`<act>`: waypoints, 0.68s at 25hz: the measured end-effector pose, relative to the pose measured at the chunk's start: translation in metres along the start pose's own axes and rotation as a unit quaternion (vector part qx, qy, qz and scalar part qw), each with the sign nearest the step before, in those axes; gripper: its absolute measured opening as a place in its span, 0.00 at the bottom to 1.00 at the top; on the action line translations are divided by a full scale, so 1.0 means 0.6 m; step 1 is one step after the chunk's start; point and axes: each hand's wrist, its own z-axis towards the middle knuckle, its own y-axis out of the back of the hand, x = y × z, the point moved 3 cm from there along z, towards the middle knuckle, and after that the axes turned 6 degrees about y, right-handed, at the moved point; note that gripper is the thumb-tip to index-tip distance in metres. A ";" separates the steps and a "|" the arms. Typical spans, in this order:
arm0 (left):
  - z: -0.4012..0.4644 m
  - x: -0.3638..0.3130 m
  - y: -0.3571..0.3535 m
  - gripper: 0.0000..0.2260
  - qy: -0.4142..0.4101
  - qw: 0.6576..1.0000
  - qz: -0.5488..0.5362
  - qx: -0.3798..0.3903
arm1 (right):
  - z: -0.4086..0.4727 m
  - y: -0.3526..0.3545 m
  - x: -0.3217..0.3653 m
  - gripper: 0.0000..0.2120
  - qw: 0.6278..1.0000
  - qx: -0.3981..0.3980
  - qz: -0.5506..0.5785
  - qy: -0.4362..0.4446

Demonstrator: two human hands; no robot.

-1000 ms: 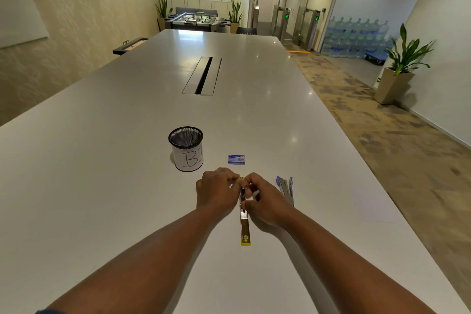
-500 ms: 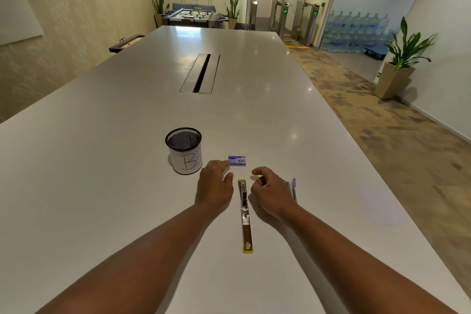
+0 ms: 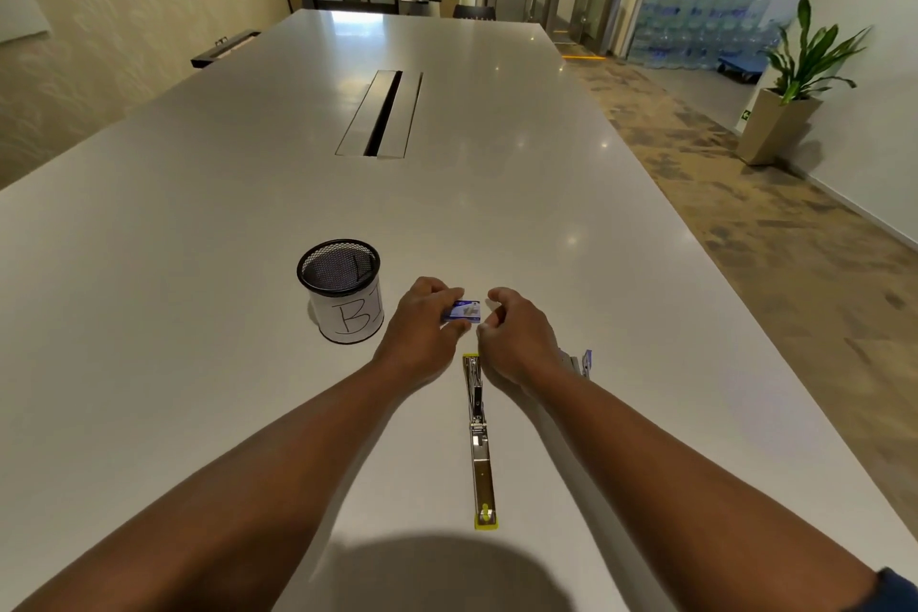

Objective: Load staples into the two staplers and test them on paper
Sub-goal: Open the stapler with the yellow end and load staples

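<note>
Your left hand (image 3: 424, 331) pinches the small blue staple box (image 3: 464, 311) between thumb and fingers, raised just off the white table (image 3: 198, 263); whether it is open, or what it holds, cannot be told. Your right hand (image 3: 516, 338) hovers beside it, fingers curled and loose, gripping nothing. The yellow stapler (image 3: 479, 437) lies swung open flat below your hands. A second stapler (image 3: 578, 361) peeks out behind your right wrist. The mesh cup (image 3: 343, 288) marked "B" stands left; its contents are unclear.

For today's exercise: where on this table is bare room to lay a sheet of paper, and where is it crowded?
Free: left of the cup, and beyond it up to the slot. Crowded: the hands, staple box and open stapler.
</note>
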 end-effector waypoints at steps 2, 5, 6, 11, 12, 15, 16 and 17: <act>0.006 0.000 -0.003 0.19 -0.012 1.000 0.005 0.007 | 0.011 -0.004 -0.004 0.25 1.000 0.012 0.003 0.000; 0.008 0.003 -0.003 0.14 -0.026 1.000 0.013 0.001 | 0.023 -0.009 -0.007 0.23 0.999 0.038 -0.003 0.006; 0.008 0.003 -0.001 0.12 -0.028 1.000 0.015 -0.001 | 0.026 -0.009 -0.006 0.22 0.999 0.043 -0.011 0.010; 0.003 -0.002 0.002 0.10 -0.025 1.000 0.017 -0.008 | 0.033 -0.005 -0.005 0.15 0.999 0.044 -0.014 0.007; 0.002 -0.004 0.002 0.09 -0.026 0.999 0.018 -0.008 | 0.034 -0.004 -0.007 0.15 0.999 0.040 -0.012 0.000; 0.000 -0.005 0.002 0.09 -0.026 0.999 0.017 -0.010 | 0.032 0.001 -0.006 0.13 0.999 0.033 -0.003 -0.013; 0.000 -0.006 0.002 0.09 -0.025 0.999 0.017 -0.010 | 0.031 0.002 -0.005 0.13 0.999 0.033 0.002 -0.015; 0.000 -0.006 0.001 0.09 -0.025 0.999 0.017 -0.010 | 0.029 0.003 -0.005 0.14 0.999 0.033 0.007 -0.015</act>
